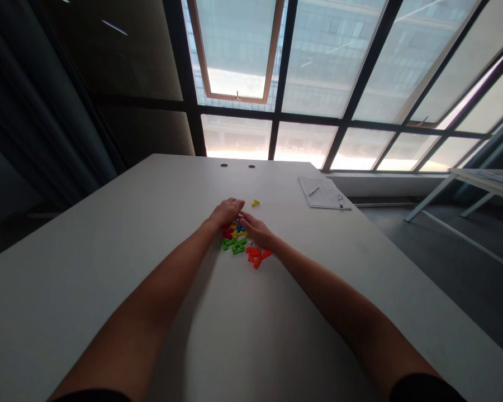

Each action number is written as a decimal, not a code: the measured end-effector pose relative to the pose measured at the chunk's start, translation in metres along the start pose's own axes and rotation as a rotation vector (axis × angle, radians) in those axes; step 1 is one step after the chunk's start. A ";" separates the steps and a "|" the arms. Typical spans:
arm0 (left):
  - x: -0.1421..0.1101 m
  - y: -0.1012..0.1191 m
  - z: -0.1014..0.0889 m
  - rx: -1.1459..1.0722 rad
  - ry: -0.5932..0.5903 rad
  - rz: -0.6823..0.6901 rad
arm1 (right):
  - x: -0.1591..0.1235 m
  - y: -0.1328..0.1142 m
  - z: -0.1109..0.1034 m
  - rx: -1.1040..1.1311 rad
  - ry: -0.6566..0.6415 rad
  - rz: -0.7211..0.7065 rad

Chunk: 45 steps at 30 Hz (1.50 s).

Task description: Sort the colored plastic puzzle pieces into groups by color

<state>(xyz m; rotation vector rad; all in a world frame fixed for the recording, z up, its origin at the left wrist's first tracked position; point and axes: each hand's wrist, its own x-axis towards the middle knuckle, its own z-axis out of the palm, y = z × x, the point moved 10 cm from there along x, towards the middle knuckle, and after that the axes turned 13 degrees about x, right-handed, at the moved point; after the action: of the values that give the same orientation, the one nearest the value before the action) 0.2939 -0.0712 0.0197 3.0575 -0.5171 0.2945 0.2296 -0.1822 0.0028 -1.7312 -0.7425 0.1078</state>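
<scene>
While the left hand (226, 212) and right hand (255, 231) rest palm down on the white desk (75, 251), fingers loosely curved and just beside each other, a small heap of plastic puzzle pieces (235, 237) lies right at them, partly under the fingers. Neither hand looks clearly closed; can't tell if either holds a piece. Nearest in the heap are orange pieces (255, 257) on the right, just below the right hand, and green pieces (233, 245) on the left. Red, yellow and blue bits sit farther in, tucked by the fingertips. One yellow piece (255, 202) lies apart, just past the hands. Farther right on the desk is a sheet of paper (321, 192) with two pens (341, 201) on it. Two round holes (223, 165) sit near the far desk edge. Beyond are a large gridded window (302, 67) and, at right, a second table (486, 181) over a gray floor (465, 262).
</scene>
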 end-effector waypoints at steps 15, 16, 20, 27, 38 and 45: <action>0.025 0.080 0.003 0.003 -0.139 0.037 | -0.081 0.038 -0.133 0.352 0.552 0.122; 0.020 0.085 0.000 0.004 -0.137 0.040 | -0.084 0.039 -0.134 0.375 0.564 0.125; -0.013 0.107 -0.011 0.003 -0.149 0.077 | -0.084 0.043 -0.137 0.447 0.609 0.144; -0.086 0.145 -0.011 0.085 -0.177 0.283 | -0.085 0.040 -0.136 0.423 0.597 0.113; -0.076 0.080 -0.008 0.166 -0.285 0.132 | -0.087 0.031 -0.132 0.366 0.574 0.124; -0.066 0.042 0.001 0.110 -0.338 0.034 | -0.086 0.031 -0.126 0.331 0.528 0.128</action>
<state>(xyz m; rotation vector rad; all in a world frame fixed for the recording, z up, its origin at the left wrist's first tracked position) 0.2187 -0.0898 0.0057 3.2236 -0.5820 -0.2060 0.2299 -0.3371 -0.0124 -1.3989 -0.2091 -0.1304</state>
